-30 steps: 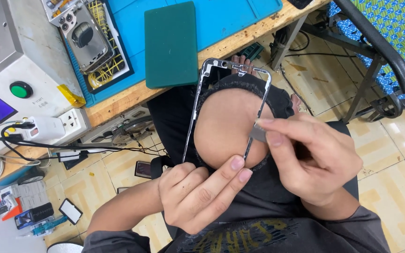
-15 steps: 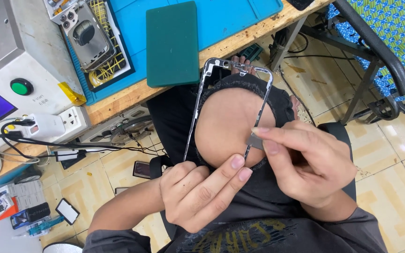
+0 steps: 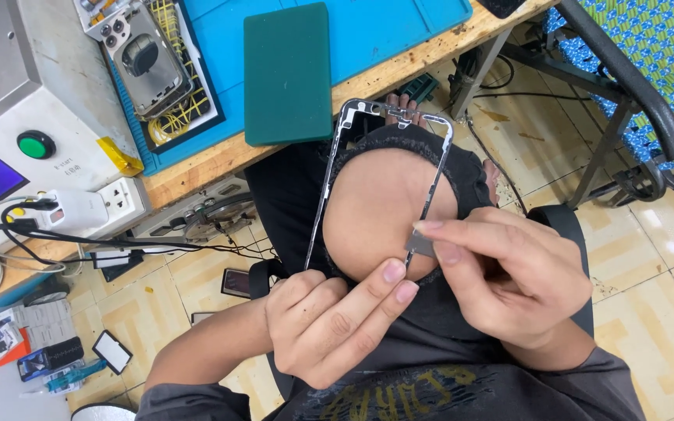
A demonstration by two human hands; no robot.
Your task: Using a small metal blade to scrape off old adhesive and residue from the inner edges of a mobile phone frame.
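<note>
Steadily, your left hand [image 3: 329, 323] clamped the phone frame [image 3: 380, 168] below the bench [image 3: 220, 160] while your right hand [image 3: 509, 284] pinched a small blade [image 3: 420, 244] flat against its rail.

Shiny metal, matt rubber, bare wood

The phone frame [image 3: 329, 179] is thin glossy metal; the small blade [image 3: 420, 244] is dull grey metal. The green mat [image 3: 288, 74] looks matt and smooth, the bench edge [image 3: 196, 168] raw wood, the floor tiles [image 3: 649, 234] glossy.

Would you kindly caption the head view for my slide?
Left hand holds a metal phone frame over the lap while the right hand presses a small blade against its edge.
</note>
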